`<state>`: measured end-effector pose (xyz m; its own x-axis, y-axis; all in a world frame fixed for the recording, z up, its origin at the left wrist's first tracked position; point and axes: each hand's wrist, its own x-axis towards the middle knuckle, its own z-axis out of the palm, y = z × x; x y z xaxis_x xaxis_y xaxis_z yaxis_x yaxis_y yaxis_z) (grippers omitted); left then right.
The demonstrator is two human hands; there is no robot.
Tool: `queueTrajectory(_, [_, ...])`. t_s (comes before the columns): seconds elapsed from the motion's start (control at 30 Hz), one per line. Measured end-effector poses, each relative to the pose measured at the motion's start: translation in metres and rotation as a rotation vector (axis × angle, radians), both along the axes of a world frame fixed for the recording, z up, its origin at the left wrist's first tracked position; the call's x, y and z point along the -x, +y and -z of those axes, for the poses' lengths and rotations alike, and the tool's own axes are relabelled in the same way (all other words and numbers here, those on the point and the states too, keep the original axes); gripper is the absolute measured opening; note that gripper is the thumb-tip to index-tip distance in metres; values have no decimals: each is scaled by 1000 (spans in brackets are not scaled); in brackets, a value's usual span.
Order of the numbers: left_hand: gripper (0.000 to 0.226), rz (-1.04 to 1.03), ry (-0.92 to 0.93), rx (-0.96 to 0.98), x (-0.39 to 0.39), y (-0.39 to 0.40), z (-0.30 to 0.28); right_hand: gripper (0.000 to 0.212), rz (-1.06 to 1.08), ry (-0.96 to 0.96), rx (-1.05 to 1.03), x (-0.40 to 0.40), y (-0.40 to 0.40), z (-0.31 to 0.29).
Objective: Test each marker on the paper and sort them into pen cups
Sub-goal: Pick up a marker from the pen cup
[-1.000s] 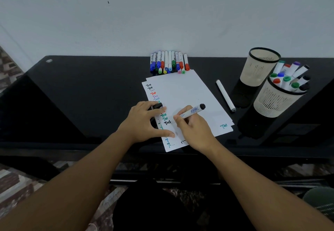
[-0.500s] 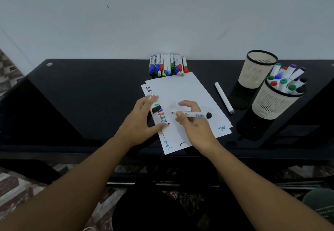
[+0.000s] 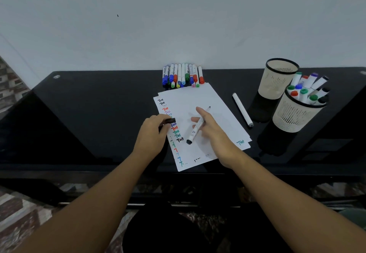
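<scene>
Head view: right hand (image 3: pixel 213 131) grips an uncapped marker (image 3: pixel 198 125) by mid-barrel above the paper (image 3: pixel 215 102), tip pointing away; left hand (image 3: pixel 153 133) pinches its black cap (image 3: pixel 170 121). I judge the marker light, stiff, smooth-bodied; mid-barrel suits.

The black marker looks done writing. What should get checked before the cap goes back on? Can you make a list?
1. Marker held: ok, the right hand grips its barrel above the paper.
2. Cap ready: ok, the left hand pinches it.
3. Tip free: ok, it points away from the person, toward the wall, off the paper.
4. Cap lined up with tip: not ok, the tip faces away from the cap.
5. Test word written: cannot tell which black mark is from this marker.
6. Room in a cup: ok, the far cup looks empty; the near cup holds many markers.
</scene>
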<state>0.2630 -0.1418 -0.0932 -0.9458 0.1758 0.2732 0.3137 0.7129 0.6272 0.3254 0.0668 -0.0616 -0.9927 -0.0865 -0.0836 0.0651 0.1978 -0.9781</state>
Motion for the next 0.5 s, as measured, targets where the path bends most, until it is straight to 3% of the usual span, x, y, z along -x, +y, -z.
queueTrajectory(0.07, [25,7,10,-31,-2,1,0,38,95,36,73,3,5,-3])
queueTrajectory(0.13, [25,14,10,-38,-4,2,0,36,117,35,49,6,11,-7])
queueTrajectory(0.23, [23,37,32,13,-4,2,1,50,-6,32,-279,11,21,-10])
queueTrajectory(0.33, [23,61,88,47,-5,3,-2,30,-76,144,-753,20,32,-10])
queueTrajectory(0.5, [22,89,113,66,-8,6,-3,25,-108,253,-929,24,42,-14])
